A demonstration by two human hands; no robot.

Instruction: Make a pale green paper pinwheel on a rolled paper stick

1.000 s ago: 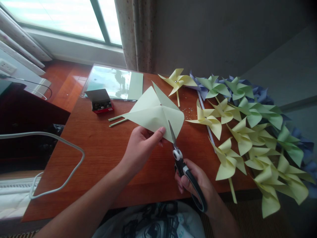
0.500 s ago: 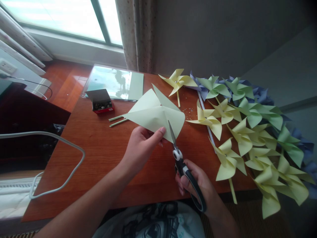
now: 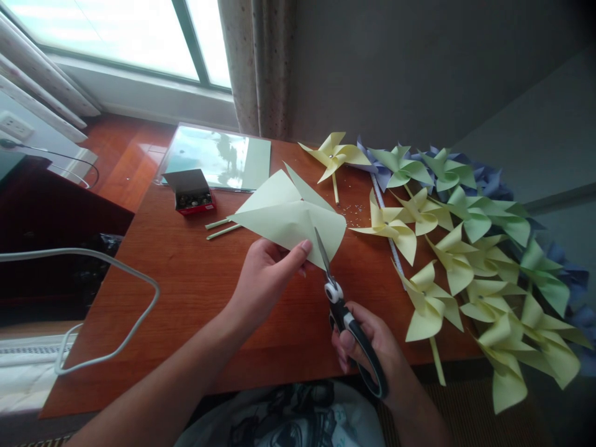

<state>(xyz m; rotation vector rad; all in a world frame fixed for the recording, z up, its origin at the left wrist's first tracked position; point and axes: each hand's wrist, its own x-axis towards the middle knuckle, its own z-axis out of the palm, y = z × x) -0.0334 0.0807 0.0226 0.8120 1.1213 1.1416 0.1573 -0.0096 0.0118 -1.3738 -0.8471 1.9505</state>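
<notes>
The left hand (image 3: 265, 273) pinches a pale green paper square (image 3: 291, 217) above the desk (image 3: 195, 292); the right hand (image 3: 367, 347) grips scissors (image 3: 342, 310), blades biting its corner. If the paper flexes, the cut could wander or nick the nearby thumb.

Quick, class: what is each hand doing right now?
Left hand: closed, pinching the pale green paper sheet.
Right hand: closed on the scissors handles.
</notes>
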